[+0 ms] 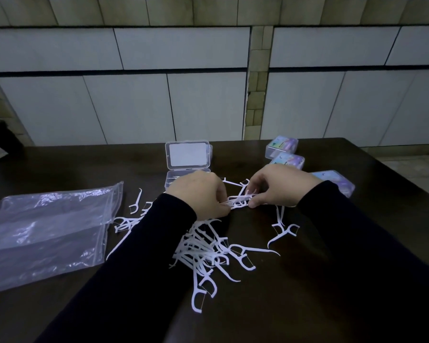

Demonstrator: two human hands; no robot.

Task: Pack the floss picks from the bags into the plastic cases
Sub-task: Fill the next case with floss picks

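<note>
Left hand [198, 194] and right hand [278, 188], fingers curled, pinch 1 small bundle of floss picks [239, 201] mid-tabletop [332, 268] (count unclear); the left hand hides part of the open case [187, 167].

White plastic floss picks [203, 253] lie scattered over a dark brown wooden table [332, 280]. The open clear plastic case [188, 157] shows a white panel in its lid. Three closed cases with purple and pale blue printed labels [286, 160] sit to the right. The transparent zip bag [45, 233] glints grey-white. Both sleeves [139, 263] are black.
</note>
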